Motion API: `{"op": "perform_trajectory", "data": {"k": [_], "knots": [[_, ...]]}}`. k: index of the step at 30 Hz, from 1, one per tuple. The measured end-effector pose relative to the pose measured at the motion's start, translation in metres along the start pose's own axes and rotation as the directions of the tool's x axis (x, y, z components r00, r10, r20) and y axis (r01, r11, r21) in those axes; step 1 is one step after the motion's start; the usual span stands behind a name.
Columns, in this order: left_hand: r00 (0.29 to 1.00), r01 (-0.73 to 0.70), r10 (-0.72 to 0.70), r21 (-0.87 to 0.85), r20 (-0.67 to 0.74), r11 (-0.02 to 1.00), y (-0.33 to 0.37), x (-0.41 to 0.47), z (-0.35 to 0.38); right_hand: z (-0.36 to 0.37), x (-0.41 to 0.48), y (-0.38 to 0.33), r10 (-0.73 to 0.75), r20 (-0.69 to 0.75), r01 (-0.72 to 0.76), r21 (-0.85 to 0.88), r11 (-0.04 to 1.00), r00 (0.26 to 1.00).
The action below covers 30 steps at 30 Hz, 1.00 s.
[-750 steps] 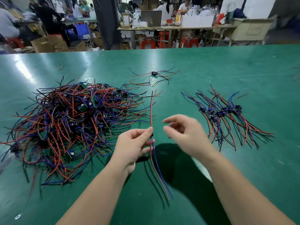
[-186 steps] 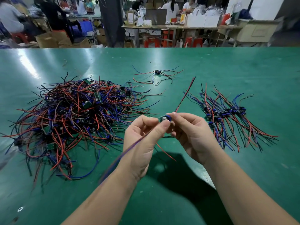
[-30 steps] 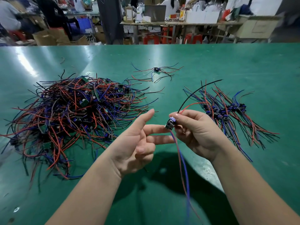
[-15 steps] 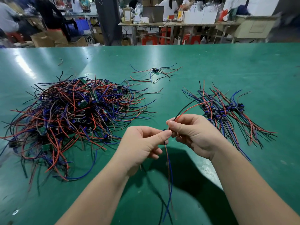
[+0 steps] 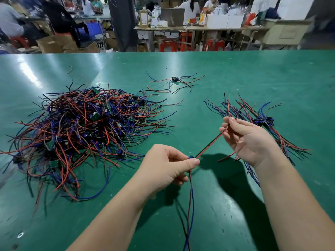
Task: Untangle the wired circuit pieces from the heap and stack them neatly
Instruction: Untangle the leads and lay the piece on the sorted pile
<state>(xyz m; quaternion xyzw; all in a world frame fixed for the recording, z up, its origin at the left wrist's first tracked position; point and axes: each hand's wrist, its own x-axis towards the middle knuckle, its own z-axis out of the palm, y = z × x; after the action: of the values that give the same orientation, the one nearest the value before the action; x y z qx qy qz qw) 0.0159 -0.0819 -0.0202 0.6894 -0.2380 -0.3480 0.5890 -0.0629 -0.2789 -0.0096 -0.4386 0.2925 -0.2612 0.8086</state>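
Head view: my left hand (image 5: 166, 165) pinches the circuit piece (image 5: 190, 157) above the table (image 5: 235, 73), my right hand (image 5: 248, 138) its red-black leads (image 5: 210, 147), best drawn straight before I lay it on the stack (image 5: 261, 122).

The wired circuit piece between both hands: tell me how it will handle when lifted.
Probably floppy: below the left hand its blue and dark wires hang limp. Likely light: a fingertip pinch holds the wired circuit piece. The red and black pair looks straight only while the right hand pulls it.
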Motion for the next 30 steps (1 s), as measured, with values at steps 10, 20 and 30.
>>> {"op": "perform_trajectory", "data": {"k": [10, 20, 30], "knots": [[0.999, -0.006, 0.004, 0.050, 0.040, 0.999, 0.000, -0.002, -0.003, -0.005, 0.004, 0.000, 0.052, -0.062, -0.051, 0.020, 0.998, 0.997], [0.963, -0.036, 0.145, -0.424, 0.228, 0.905, 0.015, -0.011, -0.009, 0.005, -0.001, 0.008, 0.010, 0.363, 0.023, -0.086, 0.996, 0.932], [0.970, -0.236, 0.187, -0.424, -0.156, 0.874, 0.008, -0.002, 0.003, 0.039, -0.027, 0.038, -0.082, 0.572, 0.128, -0.041, 0.991, 0.816]]}}
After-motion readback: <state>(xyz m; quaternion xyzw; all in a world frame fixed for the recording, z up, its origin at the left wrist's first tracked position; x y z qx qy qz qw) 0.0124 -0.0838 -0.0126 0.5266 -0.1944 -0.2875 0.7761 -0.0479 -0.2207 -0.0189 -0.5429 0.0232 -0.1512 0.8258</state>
